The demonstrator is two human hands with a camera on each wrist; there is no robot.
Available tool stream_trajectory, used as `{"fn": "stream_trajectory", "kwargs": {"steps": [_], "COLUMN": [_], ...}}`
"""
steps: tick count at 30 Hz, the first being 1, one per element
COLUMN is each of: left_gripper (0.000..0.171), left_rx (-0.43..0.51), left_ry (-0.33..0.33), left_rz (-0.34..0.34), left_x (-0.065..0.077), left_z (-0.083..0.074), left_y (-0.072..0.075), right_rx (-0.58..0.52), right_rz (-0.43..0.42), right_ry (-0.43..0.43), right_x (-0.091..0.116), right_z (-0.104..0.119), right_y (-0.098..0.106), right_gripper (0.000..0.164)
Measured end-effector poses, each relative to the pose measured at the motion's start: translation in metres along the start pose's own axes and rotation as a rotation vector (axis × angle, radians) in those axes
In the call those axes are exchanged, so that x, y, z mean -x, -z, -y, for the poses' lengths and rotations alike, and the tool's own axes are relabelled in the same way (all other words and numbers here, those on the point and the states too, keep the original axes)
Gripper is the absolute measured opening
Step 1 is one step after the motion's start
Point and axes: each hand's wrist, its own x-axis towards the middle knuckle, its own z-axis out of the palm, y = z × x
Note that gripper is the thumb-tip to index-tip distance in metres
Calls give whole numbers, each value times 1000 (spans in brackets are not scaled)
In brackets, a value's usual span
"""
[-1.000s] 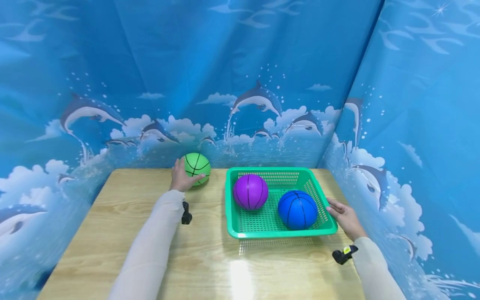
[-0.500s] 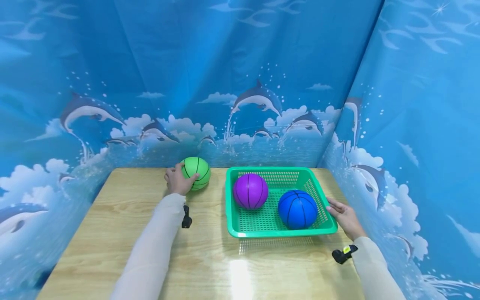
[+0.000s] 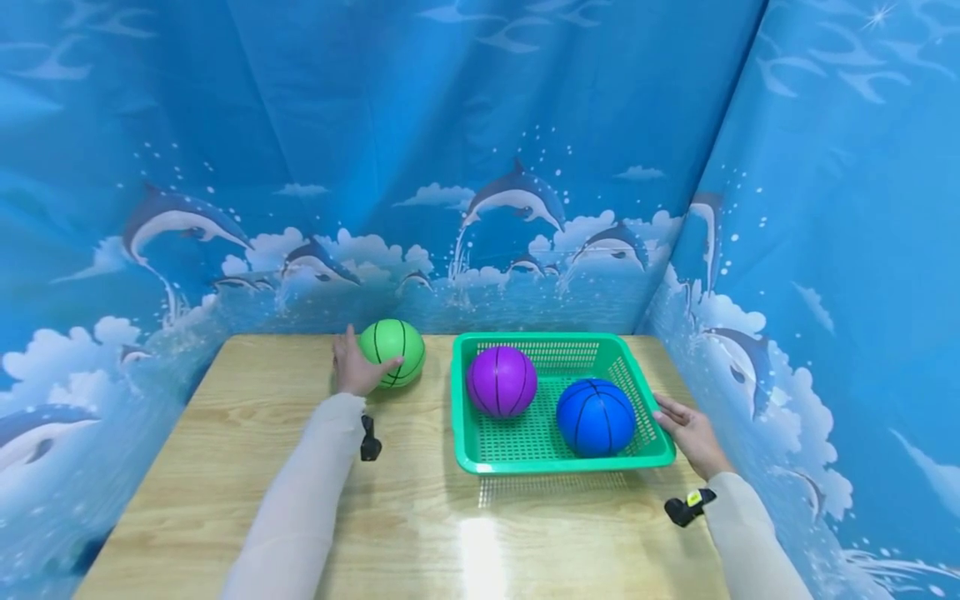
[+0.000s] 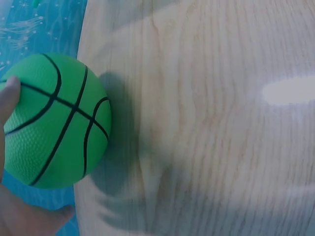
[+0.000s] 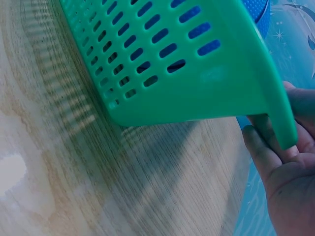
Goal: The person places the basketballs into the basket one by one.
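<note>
A green ball with black basketball lines sits near the table's back edge, left of the basket. My left hand is at its left side with fingers spread. In the left wrist view the thumb touches the green ball, while a finger stands away from it. My right hand grips the right rim of a green plastic basket, thumb above and fingers beneath the rim. Inside the basket lie a purple ball at the left and a blue ball at the right.
The wooden table stands against a blue curtain printed with dolphins, at the back and both sides. Small black cameras are strapped to both wrists. A bright light reflection lies on the tabletop.
The green ball has come slightly nearer, away from the curtain. My left hand moved back with it, and its fingers have spread off the ball. The right hand and basket have stayed put.
</note>
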Motion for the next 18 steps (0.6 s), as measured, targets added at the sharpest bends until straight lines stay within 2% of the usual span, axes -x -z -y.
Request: {"fn": "stream_trajectory", "kwargs": {"steps": [5,9,12,18], "left_gripper": [125,121,117,113], "left_rx": [23,70,79,95], "left_ry": [-17,-48,-70,-96], "left_rz": [103,152,153,105], "left_x": [0,1,1,2], "left_z": [7,10,12,16], "left_y": [-3,-6,-8,-8], "right_rx": [-9,-7,-7,-16], "right_rz": [5,6,3,7], "right_ry": [-1,-4,-7,-13], "right_x": [1,1,2,0], "right_z": [1,2,2,2], "right_y": [0,0,0,-1], "right_gripper": [59,60,60,60]}}
